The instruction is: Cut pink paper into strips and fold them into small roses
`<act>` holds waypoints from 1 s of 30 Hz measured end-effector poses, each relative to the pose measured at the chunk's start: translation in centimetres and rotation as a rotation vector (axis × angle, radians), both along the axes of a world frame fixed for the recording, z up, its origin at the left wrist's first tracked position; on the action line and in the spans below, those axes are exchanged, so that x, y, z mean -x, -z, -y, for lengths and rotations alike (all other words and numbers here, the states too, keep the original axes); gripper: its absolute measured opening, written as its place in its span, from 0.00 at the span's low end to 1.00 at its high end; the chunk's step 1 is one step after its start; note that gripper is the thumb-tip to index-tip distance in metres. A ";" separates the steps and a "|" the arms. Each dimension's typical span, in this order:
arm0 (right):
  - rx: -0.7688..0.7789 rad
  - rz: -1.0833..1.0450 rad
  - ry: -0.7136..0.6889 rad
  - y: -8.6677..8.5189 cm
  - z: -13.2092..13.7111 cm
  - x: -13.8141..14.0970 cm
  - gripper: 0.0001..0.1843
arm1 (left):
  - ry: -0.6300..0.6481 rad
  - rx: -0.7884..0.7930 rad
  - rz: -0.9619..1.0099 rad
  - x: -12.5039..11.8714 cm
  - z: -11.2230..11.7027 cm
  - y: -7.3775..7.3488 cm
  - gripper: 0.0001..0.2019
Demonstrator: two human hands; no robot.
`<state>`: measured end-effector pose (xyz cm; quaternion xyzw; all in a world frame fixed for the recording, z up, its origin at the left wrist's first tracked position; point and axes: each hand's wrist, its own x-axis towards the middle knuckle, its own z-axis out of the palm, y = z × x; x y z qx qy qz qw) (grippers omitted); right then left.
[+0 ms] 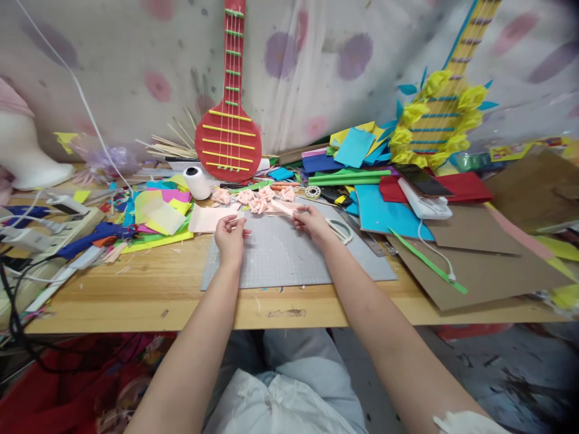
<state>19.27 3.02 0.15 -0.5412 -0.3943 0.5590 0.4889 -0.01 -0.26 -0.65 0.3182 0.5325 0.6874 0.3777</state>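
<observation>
My right hand (313,224) pinches the end of a pale pink paper strip (281,207) above the grey cutting mat (289,259). My left hand (231,239) is over the mat's left part with fingers curled and thumb close to them; whatever they may hold is too small to make out. Just beyond both hands lies a row of crumpled pale pink paper flowers (260,201). A flat pale pink paper sheet (210,218) lies left of my left hand. White-handled scissors (340,230) rest on the mat beside my right wrist, partly hidden by it.
A red paper lute (228,144) leans on the curtain, near a white thread spool (197,182). To the left are a blue glue gun (97,236) and a power strip (67,232) with cables. Cardboard sheets (488,259), a phone (424,180) and a yellow-flowered instrument (434,120) occupy the right.
</observation>
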 end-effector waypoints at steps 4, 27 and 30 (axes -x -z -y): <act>-0.001 -0.099 0.039 0.1 -0.4 0.0 0.10 | -0.040 -0.018 -0.056 0.4 -0.3 -0.1 0.13; 0.038 -0.283 0.013 -0.1 -0.5 -1.1 0.07 | 0.352 0.123 -1.705 10.7 -0.2 -1.3 0.15; 0.084 -0.073 -0.024 -0.6 -0.8 -0.9 0.15 | 0.344 0.127 -1.753 10.7 -0.1 -1.3 0.16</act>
